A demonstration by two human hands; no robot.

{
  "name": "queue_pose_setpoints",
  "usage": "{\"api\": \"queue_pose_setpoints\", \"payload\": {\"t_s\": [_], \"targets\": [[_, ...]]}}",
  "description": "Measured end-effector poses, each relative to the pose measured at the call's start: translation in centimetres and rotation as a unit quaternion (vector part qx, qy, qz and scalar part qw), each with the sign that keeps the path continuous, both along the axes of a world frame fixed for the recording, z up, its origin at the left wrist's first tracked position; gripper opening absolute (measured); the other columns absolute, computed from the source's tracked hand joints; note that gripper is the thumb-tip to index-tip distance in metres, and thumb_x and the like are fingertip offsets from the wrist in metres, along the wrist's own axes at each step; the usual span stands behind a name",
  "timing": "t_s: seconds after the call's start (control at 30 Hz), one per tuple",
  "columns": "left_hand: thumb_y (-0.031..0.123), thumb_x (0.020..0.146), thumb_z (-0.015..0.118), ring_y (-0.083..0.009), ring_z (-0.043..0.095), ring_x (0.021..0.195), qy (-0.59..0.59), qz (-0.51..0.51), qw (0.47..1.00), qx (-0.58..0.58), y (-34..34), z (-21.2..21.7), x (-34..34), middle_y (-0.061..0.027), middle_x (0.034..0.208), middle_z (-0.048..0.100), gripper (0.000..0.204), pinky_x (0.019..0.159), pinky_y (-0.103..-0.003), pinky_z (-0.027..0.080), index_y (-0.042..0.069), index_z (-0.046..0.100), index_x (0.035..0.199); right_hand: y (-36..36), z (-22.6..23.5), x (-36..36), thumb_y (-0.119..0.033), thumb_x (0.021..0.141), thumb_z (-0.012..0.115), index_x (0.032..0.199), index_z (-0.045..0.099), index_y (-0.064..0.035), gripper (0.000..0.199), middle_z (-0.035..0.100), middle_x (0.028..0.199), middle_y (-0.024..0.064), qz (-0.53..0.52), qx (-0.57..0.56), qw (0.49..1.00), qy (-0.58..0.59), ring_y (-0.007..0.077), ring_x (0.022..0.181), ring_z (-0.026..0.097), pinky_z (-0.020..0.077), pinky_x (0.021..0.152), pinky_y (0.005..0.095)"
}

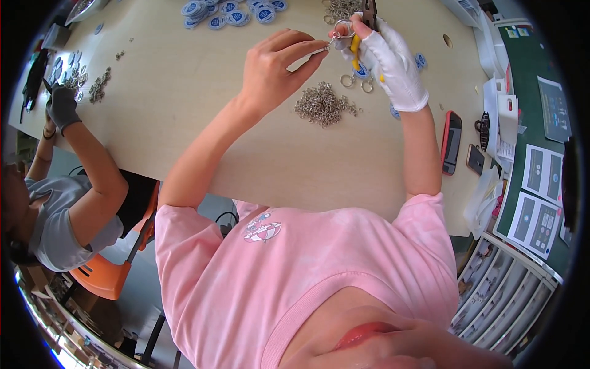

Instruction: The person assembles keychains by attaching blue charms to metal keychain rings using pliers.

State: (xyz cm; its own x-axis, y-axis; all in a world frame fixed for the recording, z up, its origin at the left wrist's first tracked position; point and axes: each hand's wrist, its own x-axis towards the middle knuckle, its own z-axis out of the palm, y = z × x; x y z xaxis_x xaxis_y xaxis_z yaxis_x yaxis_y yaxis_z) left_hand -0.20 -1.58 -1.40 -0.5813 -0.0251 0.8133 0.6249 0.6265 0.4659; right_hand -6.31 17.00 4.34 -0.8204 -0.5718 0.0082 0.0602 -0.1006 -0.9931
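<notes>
My left hand point(273, 64) is bare and pinches a small metal ring or clasp point(332, 42) at its fingertips. My right hand point(386, 58) wears a white glove and grips pliers with yellow handles point(355, 44), their jaws meeting the same small metal piece. Both hands hover above the pale wooden table point(184, 92). Just below them lies a heap of small silver rings point(323, 105). A couple of larger split rings point(356, 81) rest near the gloved hand, next to a round blue badge point(362, 71).
Several round blue badges point(230, 12) lie at the table's far edge. A red phone point(451, 142) and a dark phone point(474, 159) rest at the right. At the left, another person's dark-gloved hand point(61, 104) works by another pile of rings point(98, 86). Printed sheets point(541, 184) lie far right.
</notes>
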Motion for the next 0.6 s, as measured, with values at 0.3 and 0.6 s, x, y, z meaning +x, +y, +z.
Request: {"api": "queue_pose_setpoints", "payload": {"t_s": [0.3,0.6], "targets": [[0.008,0.076,0.076,-0.0192,0.064,0.069,-0.004,0.003,1.000,0.007,0.0,0.0,0.1,-0.0022,0.079,0.068,0.011,0.057,-0.030,0.051,0.009,0.074,0.086,-0.2,0.4,0.3,-0.026,0.100,0.054,0.110,0.057,-0.0010,0.027,0.065,0.102,0.0090,-0.007,0.015,1.000,-0.006,0.0164,0.095,0.062,0.0448,0.079,0.0280],[0.006,0.075,0.076,-0.0200,0.064,0.069,-0.014,-0.001,1.000,0.028,0.0,0.2,0.2,-0.0034,0.080,0.068,0.013,0.058,-0.031,0.051,0.008,0.074,0.088,0.3,0.8,0.3,-0.026,0.098,0.057,0.108,0.057,0.0005,0.029,0.065,0.100,0.0082,0.002,0.045,0.999,-0.024,0.0158,0.093,0.061,0.0463,0.082,0.0299]]}}
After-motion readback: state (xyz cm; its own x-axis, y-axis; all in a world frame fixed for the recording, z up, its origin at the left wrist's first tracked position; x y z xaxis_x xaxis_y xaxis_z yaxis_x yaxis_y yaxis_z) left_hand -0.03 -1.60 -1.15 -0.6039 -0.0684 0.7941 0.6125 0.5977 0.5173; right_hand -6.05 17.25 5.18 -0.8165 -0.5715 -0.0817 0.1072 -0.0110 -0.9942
